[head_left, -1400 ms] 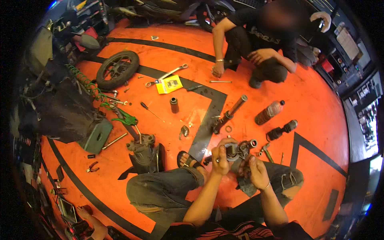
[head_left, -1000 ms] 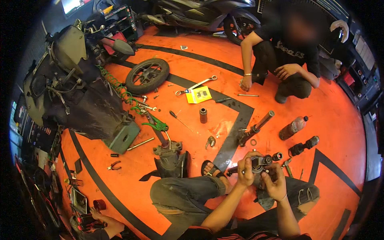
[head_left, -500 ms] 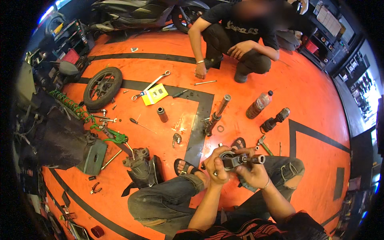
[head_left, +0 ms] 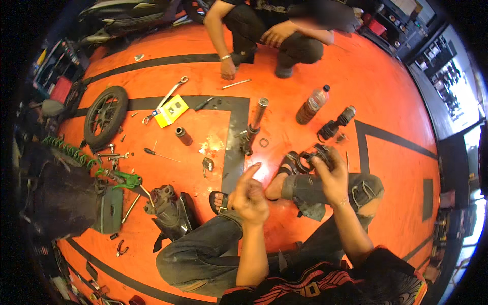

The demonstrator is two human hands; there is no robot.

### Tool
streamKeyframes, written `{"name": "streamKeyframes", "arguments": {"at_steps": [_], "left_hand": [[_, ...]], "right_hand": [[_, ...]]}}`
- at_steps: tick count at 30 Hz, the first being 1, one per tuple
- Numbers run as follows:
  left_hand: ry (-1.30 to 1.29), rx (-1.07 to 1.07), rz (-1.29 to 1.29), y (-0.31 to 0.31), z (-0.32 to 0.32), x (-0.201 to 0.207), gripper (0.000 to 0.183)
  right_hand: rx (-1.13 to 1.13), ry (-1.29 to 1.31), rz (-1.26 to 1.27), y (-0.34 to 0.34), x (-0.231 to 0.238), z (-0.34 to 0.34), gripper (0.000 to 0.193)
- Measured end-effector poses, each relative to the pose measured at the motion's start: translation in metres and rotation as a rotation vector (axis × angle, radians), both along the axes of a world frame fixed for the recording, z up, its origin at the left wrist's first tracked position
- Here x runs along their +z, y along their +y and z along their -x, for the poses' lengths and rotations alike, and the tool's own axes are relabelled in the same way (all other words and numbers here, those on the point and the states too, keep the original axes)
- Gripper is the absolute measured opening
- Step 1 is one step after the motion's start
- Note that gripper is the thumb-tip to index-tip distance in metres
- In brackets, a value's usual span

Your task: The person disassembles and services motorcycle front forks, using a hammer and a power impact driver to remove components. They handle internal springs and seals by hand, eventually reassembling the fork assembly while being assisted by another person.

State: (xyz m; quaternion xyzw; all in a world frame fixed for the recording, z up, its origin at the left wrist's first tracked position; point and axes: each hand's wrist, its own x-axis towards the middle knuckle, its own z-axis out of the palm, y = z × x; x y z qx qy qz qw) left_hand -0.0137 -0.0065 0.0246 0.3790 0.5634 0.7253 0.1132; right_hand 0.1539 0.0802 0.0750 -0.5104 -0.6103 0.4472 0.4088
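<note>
My right hand (head_left: 333,178) is closed around a dark metal part (head_left: 316,154) with a rounded, ring-like end, held above my right foot. The fingers hide much of the part, so its exact kind cannot be told. My left hand (head_left: 250,201) is raised over the floor between my legs, with the index finger stretched out and the other fingers bent. I see nothing in it. Ahead of it, a shiny fork tube (head_left: 256,119) with a dark lower end stands on the floor, a thin ring (head_left: 264,143) beside it. A dark jointed part (head_left: 337,124) lies to the right.
A bottle of brown liquid (head_left: 312,104) stands ahead. To the left are a motorcycle wheel (head_left: 106,116), a ring spanner (head_left: 172,93), a yellow box (head_left: 171,111), a screwdriver (head_left: 155,152), a short cylinder (head_left: 183,136) and a black-cased part (head_left: 173,213). Another person (head_left: 274,35) squats opposite.
My hands have separated: both were on a metal part with a protruding tube, and now the left is off it with its index finger out. The view has shifted, so the floor items appear further left.
</note>
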Motion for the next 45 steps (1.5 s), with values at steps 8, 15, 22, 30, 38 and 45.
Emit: {"name": "streamKeyframes", "arguments": {"at_steps": [8,15,22,30,38,45], "left_hand": [[-0.214,0.160,0.001,0.006,0.024,0.001,0.049],[-0.226,0.182,-0.021,-0.001,0.047,-0.006,0.050],[-0.237,0.214,-0.073,-0.001,0.043,-0.005,0.046],[-0.408,0.329,-0.110,-0.015,0.028,-0.008,0.045],[-0.177,0.441,-0.057,-0.072,0.053,0.065,0.055],[-0.722,0.470,-0.336,-0.049,0.098,0.133,0.051]], "right_hand": [[0.041,-0.669,-0.018,0.123,-0.179,0.021,0.029],[-0.030,-0.768,-0.024,0.218,-0.273,0.036,0.027],[-0.106,-0.410,-0.129,0.202,-0.299,0.039,0.023],[0.837,-0.455,-0.176,-0.003,-0.294,0.067,0.044],[0.835,-0.528,-0.234,-0.044,-0.232,0.070,0.069],[0.975,-0.437,-0.030,-0.073,-0.075,-0.027,0.063]]}}
